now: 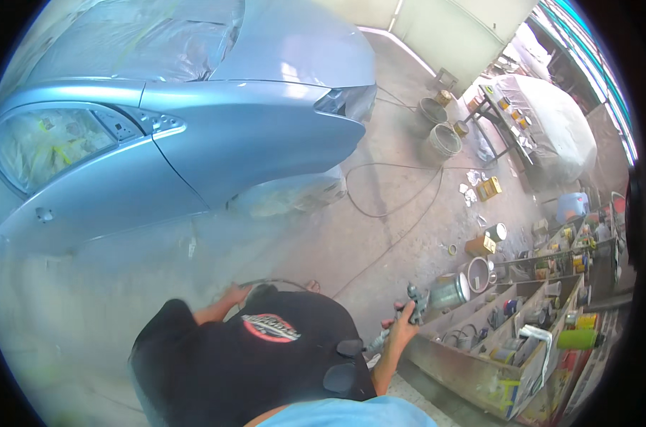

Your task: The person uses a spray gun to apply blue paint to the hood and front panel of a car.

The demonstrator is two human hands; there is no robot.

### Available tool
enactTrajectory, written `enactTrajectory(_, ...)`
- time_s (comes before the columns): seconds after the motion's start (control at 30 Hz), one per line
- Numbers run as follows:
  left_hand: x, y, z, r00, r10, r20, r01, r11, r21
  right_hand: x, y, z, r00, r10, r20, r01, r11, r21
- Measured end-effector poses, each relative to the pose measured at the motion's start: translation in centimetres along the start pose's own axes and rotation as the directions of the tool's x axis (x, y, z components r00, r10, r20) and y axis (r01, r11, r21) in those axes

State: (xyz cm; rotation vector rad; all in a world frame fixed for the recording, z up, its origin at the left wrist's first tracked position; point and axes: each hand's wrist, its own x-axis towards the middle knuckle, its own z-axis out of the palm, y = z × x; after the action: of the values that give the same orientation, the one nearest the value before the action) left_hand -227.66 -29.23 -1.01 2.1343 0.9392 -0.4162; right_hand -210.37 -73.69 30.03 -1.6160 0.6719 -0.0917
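My right hand (pixel 405 329) is closed around the handle of a spray gun (pixel 416 302), held out to the right of my body. A large grey cup (pixel 448 292) with a pale rim is beside the gun and looks joined to it. On the other side, my left hand (pixel 234 294) is closed on a dark air hose (pixel 284 281) that curves in front of my black shirt. Its fingertips are partly hard to make out. A glossy light blue car body (pixel 259 135) stands ahead to the left, its windows masked with clear film (pixel 52 146) and yellow tape.
Wooden shelving (pixel 465 373) full of cans and bottles stands close on my right. The hose loops across the floor toward buckets (pixel 442 144). Tins (pixel 481 245) and paper scraps lie about. Farther back are a table (pixel 504 121) and a covered vehicle (pixel 554 128). Haze hangs near the car.
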Motion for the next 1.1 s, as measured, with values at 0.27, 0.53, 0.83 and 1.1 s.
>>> enactTrajectory(0.27,9.5,21.2,10.5,0.877,0.351,0.328,-0.402,0.91,0.103,3.9,-4.0,-4.9,0.99,-0.044,-0.135,0.043,0.999,-0.006)
enactTrajectory(0.53,12.2,37.7,19.3,0.764,0.336,0.55,-0.36,0.93,-0.068,12.9,-9.4,-0.7,0.999,-0.032,0.018,0.035,0.991,-0.13)
enactTrajectory(0.83,21.3,38.8,22.2,0.88,0.116,0.46,-0.295,0.894,0.339,30.6,-14.4,2.4,0.897,-0.102,0.43,0.303,0.851,-0.43)
enactTrajectory(1.1,22.4,55.4,20.0,0.942,0.28,0.184,-0.279,0.96,-0.031,42.4,-16.9,3.4,0.874,-0.21,0.438,0.383,0.852,-0.358)
